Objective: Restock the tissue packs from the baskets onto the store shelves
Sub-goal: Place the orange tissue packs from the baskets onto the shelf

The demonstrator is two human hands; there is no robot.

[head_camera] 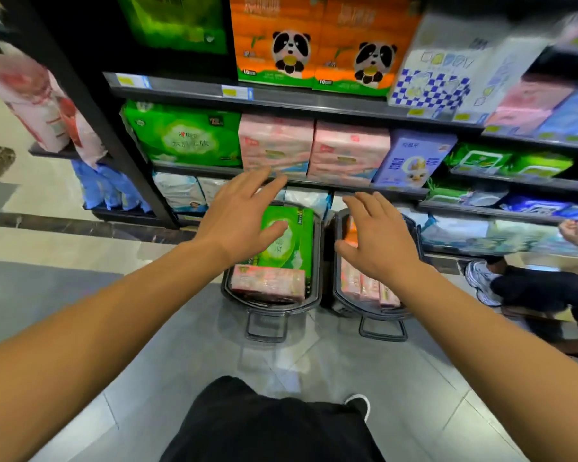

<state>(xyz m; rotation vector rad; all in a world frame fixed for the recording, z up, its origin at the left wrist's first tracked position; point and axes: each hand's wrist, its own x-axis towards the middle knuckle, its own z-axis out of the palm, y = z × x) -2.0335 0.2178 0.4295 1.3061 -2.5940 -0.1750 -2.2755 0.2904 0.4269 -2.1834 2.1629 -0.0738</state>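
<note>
Hands spread and holding nothing: left hand hovers over the green tissue pack in the left basket, pack's long axis running toward the shelves; right hand hangs beside it, over the right basket

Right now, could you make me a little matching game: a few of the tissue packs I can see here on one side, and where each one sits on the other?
Things
1. green pack with white oval
2. orange panda packs
3. purple pack
4. blue-checked pack

Places
A. shelf directly above the pink packs
B. in the left basket on the floor
C. right of the orange packs, same shelf
D. right of the pink packs, same shelf

Pairs: 1-B, 2-A, 3-D, 4-C
</note>
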